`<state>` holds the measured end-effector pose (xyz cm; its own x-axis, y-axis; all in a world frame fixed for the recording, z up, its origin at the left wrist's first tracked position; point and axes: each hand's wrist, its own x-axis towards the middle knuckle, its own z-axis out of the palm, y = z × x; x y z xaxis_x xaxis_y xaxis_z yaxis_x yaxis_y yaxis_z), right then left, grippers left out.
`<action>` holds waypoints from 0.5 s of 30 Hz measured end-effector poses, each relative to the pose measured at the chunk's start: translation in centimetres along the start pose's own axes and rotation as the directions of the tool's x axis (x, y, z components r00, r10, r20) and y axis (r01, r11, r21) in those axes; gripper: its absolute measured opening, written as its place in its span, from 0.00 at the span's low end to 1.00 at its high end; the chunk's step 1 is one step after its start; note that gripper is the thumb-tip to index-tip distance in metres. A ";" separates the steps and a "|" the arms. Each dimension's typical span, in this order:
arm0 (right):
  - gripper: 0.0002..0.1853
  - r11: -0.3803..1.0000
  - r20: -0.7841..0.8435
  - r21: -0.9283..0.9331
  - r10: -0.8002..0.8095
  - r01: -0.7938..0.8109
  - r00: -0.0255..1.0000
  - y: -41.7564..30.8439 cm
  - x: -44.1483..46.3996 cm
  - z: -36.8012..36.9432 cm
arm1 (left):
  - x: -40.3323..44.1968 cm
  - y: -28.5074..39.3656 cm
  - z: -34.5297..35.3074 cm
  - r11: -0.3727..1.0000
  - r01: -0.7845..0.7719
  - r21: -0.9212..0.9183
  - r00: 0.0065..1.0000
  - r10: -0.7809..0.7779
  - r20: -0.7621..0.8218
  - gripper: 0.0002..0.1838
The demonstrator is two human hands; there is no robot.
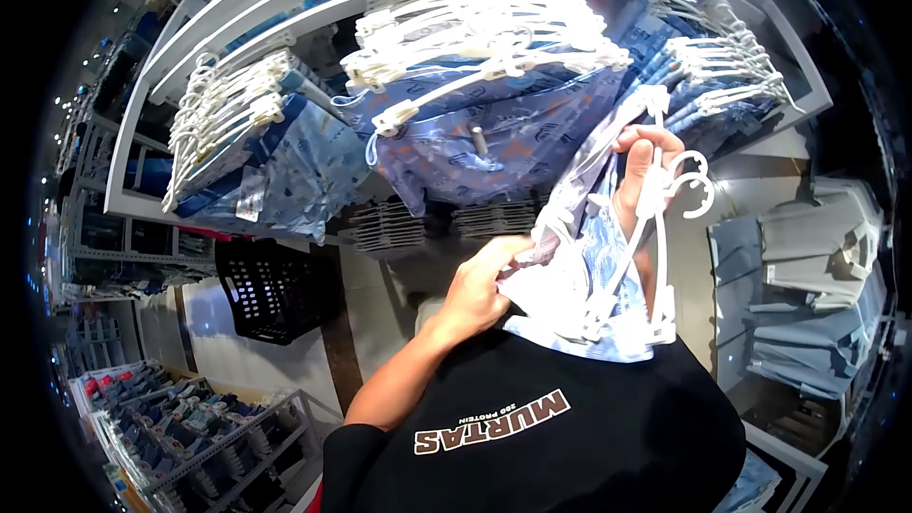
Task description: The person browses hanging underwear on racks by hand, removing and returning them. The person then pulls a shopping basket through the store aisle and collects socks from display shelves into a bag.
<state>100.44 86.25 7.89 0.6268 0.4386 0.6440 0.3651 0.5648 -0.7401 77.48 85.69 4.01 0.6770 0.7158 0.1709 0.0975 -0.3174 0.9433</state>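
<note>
Close to my chest, my right hand (641,166) is closed around white clip hangers (654,199), whose hooks point to the right. From these hangers hang pale blue and white garments (570,275), bunched so that their kind is hard to tell. My left hand (475,290) pinches the pale cloth at its left side, its fingertips partly hidden by the fabric. Just beyond both hands, a blue-purple patterned garment (475,147) hangs at the front of a dense row of white hangers (484,38) on the rack.
More clothes on hangers fill the rack at left (304,157) and right (712,76). A black perforated basket (275,290) is on the floor at left. Folded or hung grey clothes (817,256) are at right. A shelf of small denim-coloured items (190,427) stands lower left.
</note>
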 end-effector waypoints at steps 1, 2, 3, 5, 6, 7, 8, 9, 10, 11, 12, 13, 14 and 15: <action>0.17 0.997 0.011 0.063 0.032 -0.032 0.999 0.6 0.1 -0.1 | -0.1 -1.6 0.3 0.998 -0.064 -0.019 0.989 0.066 0.136 0.23; 0.17 0.987 -0.052 0.128 0.100 -0.093 0.994 0.9 -0.1 0.1 | -0.8 -2.4 1.3 0.997 -0.052 -0.051 0.985 0.060 0.164 0.20; 0.18 0.968 -0.109 0.199 0.175 -0.151 0.978 0.9 -0.4 0.5 | -1.2 -2.4 1.9 0.996 -0.036 -0.080 0.980 0.050 0.191 0.18; 0.21 0.933 -0.170 0.264 0.296 -0.246 0.940 0.9 -0.7 1.0 | -1.4 -2.4 2.3 0.989 -0.097 -0.109 0.969 0.119 0.216 0.15; 0.21 0.917 -0.181 0.298 0.326 -0.264 0.928 1.4 -0.6 1.0 | -1.2 -2.2 2.2 0.983 -0.123 -0.134 0.968 0.148 0.202 0.13; 0.20 0.901 -0.191 0.326 0.360 -0.287 0.913 1.7 -0.9 0.7 | -1.3 -2.1 2.3 0.976 -0.142 -0.165 0.967 0.172 0.188 0.11; 0.20 0.840 -0.172 0.446 0.419 -0.308 0.892 1.8 -1.1 0.6 | -1.3 -1.8 2.2 0.973 -0.128 -0.192 0.963 0.168 0.210 0.09; 0.19 0.789 -0.182 0.523 0.472 -0.321 0.863 1.7 -1.3 0.8 | -1.2 -1.5 1.9 0.969 -0.114 -0.218 0.959 0.165 0.232 0.08; 0.20 0.751 -0.141 0.558 0.504 -0.353 0.852 1.9 -1.5 0.4 | -1.2 -1.1 1.7 0.965 -0.100 -0.242 0.954 0.162 0.253 0.07; 0.21 0.710 -0.099 0.590 0.536 -0.384 0.838 2.3 -1.7 -0.3 | -1.2 -0.7 1.6 0.962 -0.067 -0.263 0.941 0.149 0.304 0.08; 0.21 0.664 -0.041 0.623 0.556 -0.414 0.830 2.9 -2.0 -1.1 | -1.0 -0.1 1.5 0.959 -0.035 -0.282 0.925 0.138 0.354 0.09; 0.22 0.616 0.018 0.652 0.571 -0.442 0.821 3.5 -2.1 -1.8 | -0.9 0.1 1.4 0.954 -0.005 -0.299 0.905 0.131 0.404 0.11; 0.23 0.565 0.076 0.678 0.581 -0.469 0.810 3.9 -2.3 -2.4 | -1.0 -0.5 1.7 0.917 0.027 -0.398 0.876 0.170 0.451 0.16; 0.23 0.518 0.134 0.714 0.559 -0.471 0.818 3.8 -2.4 -2.3 | -0.9 -0.7 1.7 0.901 0.015 -0.434 0.893 0.183 0.411 0.17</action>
<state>101.90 85.68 3.09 0.6250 0.7682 0.1389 -0.5977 0.5853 -0.5479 78.01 84.18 2.71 0.9224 0.3256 0.2079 -0.2182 -0.0051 0.9759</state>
